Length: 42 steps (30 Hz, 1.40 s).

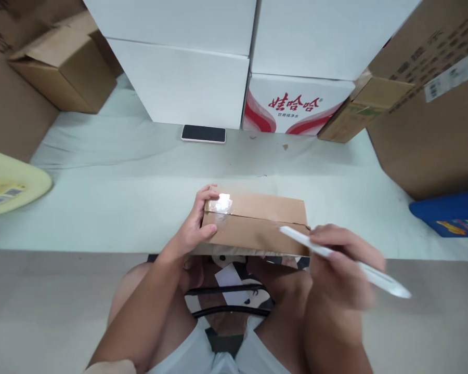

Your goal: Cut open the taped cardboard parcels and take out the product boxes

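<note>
A small brown cardboard box [257,228] lies at the front edge of the table, with a lengthwise seam across its top and shiny clear tape at its left end. My left hand [197,221] grips that left end, thumb on the near side and fingers at the far side. In my right hand [345,265] is a slim white box cutter [302,236], its front end pointing left over the right part of the box. Motion blurs this hand, and the cutter's blade cannot be made out.
White cartons [179,83] are stacked at the back, one with red lettering [296,104]. A phone [203,133] lies before them. Brown cartons [62,72] stand left, and more [432,130] right. A yellow bottle [15,182] and a blue package [448,213] flank the workspace.
</note>
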{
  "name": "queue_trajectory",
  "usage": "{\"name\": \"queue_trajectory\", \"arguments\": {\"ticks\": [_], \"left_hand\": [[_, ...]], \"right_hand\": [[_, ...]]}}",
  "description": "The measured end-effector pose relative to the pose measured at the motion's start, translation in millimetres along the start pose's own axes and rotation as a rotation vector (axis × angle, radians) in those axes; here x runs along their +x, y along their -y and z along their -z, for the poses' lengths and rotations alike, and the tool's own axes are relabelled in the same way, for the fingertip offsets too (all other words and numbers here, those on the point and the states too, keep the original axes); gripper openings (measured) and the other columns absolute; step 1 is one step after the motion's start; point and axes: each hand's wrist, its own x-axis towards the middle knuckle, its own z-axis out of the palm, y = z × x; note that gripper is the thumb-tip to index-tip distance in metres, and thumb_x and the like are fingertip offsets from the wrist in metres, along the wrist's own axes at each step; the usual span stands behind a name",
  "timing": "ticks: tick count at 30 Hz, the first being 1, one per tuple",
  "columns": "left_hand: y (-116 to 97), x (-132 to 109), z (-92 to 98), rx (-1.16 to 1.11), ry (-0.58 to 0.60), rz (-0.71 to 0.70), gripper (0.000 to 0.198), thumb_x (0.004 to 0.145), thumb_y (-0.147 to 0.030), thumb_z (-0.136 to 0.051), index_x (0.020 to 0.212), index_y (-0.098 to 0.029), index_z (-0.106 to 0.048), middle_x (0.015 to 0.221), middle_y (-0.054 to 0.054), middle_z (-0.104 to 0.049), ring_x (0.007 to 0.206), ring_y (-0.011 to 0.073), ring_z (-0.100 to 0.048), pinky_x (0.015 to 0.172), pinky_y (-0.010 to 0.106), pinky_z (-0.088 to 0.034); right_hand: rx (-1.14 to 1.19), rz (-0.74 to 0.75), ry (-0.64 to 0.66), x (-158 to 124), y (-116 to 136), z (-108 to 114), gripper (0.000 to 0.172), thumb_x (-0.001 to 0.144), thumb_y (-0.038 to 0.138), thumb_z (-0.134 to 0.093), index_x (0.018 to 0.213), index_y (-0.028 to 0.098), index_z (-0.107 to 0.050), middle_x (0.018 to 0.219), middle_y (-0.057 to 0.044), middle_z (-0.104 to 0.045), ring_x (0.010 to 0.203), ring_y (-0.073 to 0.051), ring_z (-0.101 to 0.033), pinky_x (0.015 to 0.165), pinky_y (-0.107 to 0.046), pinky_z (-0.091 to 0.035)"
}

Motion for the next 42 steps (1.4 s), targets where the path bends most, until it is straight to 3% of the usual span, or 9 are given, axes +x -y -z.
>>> {"name": "queue_trajectory", "arguments": {"ticks": [3, 6, 8, 13, 20, 30, 35, 42], "left_hand": [[1, -2, -3.8, -0.092, -0.016, 0.051, 0.064, 0.072, -0.061, -0.076, 0.127, -0.035, -0.057, 0.138, 0.008, -0.05, 0.121, 0.0321, -0.053, 0.098, 0.045, -0.051], [0, -4, -7.5, -0.189, -0.065, 0.106, 0.062, 0.069, -0.057, -0.078, 0.124, -0.035, -0.058, 0.126, 0.005, -0.054, 0.101, 0.0248, -0.057, 0.082, 0.035, -0.052], [0, -3, -9.3, -0.205, -0.104, 0.121, 0.062, 0.066, -0.056, -0.08, 0.12, -0.034, -0.06, 0.121, 0.004, -0.055, 0.098, 0.0239, -0.056, 0.079, 0.033, -0.052], [-3, -1, -12.3, -0.205, -0.134, 0.119, 0.062, 0.063, -0.057, -0.081, 0.116, -0.033, -0.059, 0.118, 0.004, -0.056, 0.097, 0.0236, -0.057, 0.078, 0.033, -0.052], [-2, -4, -13.7, -0.225, -0.128, 0.128, 0.062, 0.067, -0.057, -0.078, 0.12, -0.034, -0.058, 0.119, 0.003, -0.054, 0.1, 0.0234, -0.057, 0.08, 0.033, -0.051], [0, -8, -9.5, -0.151, -0.083, 0.107, 0.063, 0.071, -0.062, -0.077, 0.125, -0.037, -0.057, 0.122, 0.002, -0.052, 0.104, 0.0231, -0.055, 0.084, 0.034, -0.049], [-2, -8, -9.4, -0.12, -0.067, 0.105, 0.063, 0.072, -0.063, -0.077, 0.125, -0.037, -0.057, 0.124, 0.002, -0.051, 0.107, 0.024, -0.054, 0.087, 0.035, -0.049], [-3, -6, -11.0, -0.123, -0.075, 0.07, 0.064, 0.071, -0.064, -0.077, 0.125, -0.036, -0.057, 0.121, 0.002, -0.053, 0.104, 0.0242, -0.056, 0.087, 0.038, -0.052]], "right_hand": [[0.371, -0.032, -0.102, 6, -10, 21, 0.016, 0.079, 0.028, -0.061, 0.083, 0.02, -0.075, 0.054, 0.002, -0.046, 0.043, -0.01, -0.039, 0.041, -0.024, -0.028], [0.551, -0.276, -0.064, 12, -22, 25, 0.013, 0.079, 0.035, -0.069, 0.08, 0.022, -0.069, 0.055, 0.006, -0.041, 0.039, -0.006, -0.036, 0.034, -0.018, -0.021], [0.573, -0.377, -0.12, 15, -28, 21, 0.021, 0.078, 0.039, -0.075, 0.075, 0.022, -0.064, 0.054, 0.008, -0.039, 0.036, -0.004, -0.033, 0.031, -0.014, -0.018], [0.474, -0.429, -0.315, 15, -31, 9, 0.039, 0.074, 0.046, -0.082, 0.064, 0.018, -0.057, 0.054, 0.008, -0.045, 0.032, -0.001, -0.035, 0.027, -0.013, -0.018], [0.295, -0.409, -0.257, 8, -29, 3, 0.038, 0.08, 0.051, -0.081, 0.066, 0.018, -0.068, 0.047, 0.006, -0.047, 0.035, -0.004, -0.04, 0.032, -0.015, -0.026], [0.166, -0.296, -0.334, 7, -31, -4, 0.04, 0.082, 0.054, -0.077, 0.063, 0.019, -0.072, 0.051, 0.004, -0.054, 0.035, -0.004, -0.039, 0.033, -0.019, -0.025], [0.093, -0.299, -0.325, 6, -30, -4, 0.032, 0.086, 0.042, -0.073, 0.064, 0.019, -0.07, 0.049, 0.004, -0.051, 0.036, -0.005, -0.04, 0.035, -0.02, -0.028], [-0.013, -0.362, -0.428, 7, -26, -11, 0.024, 0.084, 0.028, -0.062, 0.061, 0.019, -0.062, 0.049, 0.005, -0.045, 0.037, -0.006, -0.039, 0.036, -0.021, -0.025]]}}
